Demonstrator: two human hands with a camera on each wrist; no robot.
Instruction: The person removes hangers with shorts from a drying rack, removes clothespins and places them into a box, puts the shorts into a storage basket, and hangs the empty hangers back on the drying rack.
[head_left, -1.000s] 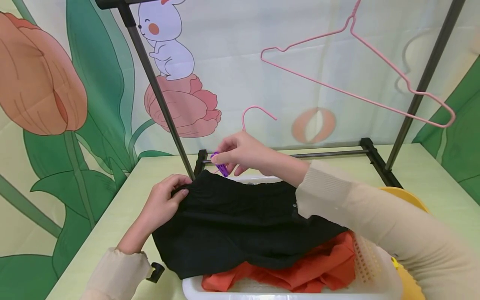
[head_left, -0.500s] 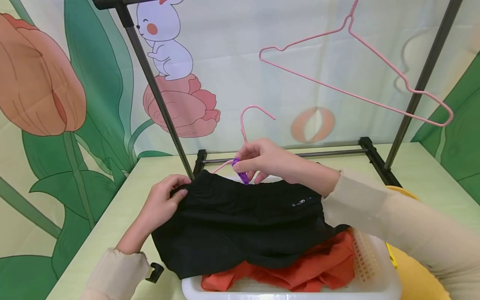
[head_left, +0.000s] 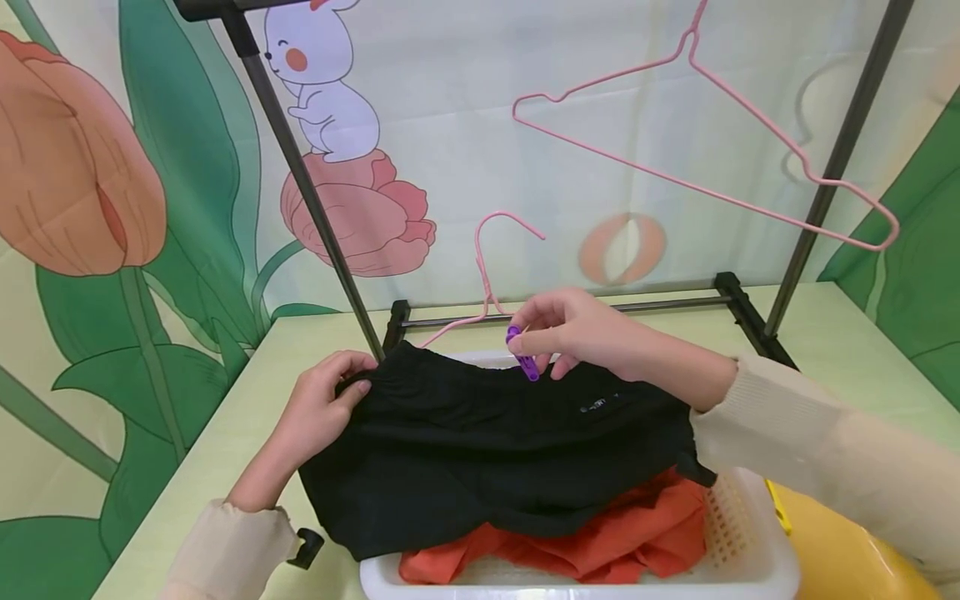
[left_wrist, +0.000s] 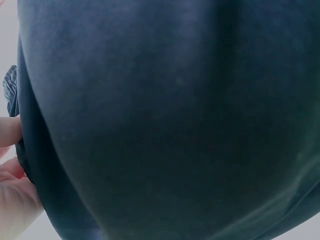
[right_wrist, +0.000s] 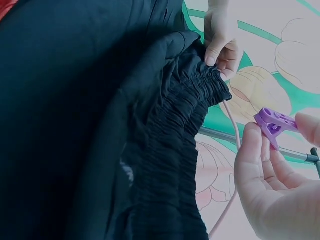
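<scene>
Black shorts (head_left: 480,442) with a gathered elastic waistband hang spread over the basket in the head view. My left hand (head_left: 322,404) pinches their left waist corner between thumb and fingers. Between the thumb and fingers of my right hand (head_left: 577,333) is a purple clothespin (right_wrist: 274,125), just above the waistband's middle. A pink hanger (head_left: 487,275) stands behind the shorts, its hook and part of its shoulder showing; the rest is hidden by the cloth. In the left wrist view the dark fabric fills most of the picture, with fingers (left_wrist: 10,131) at its left edge.
A white basket (head_left: 772,542) holds an orange-red cloth (head_left: 637,533) under the shorts. Behind stands a rack with dark poles (head_left: 307,183), and a second pink hanger (head_left: 675,175) hangs at upper right. Something yellow (head_left: 847,542) lies right of the basket.
My right hand has moved right along the waistband, carrying the purple clothespin from near the left corner to the middle. More of the pink hanger now shows. The left hand keeps its hold.
</scene>
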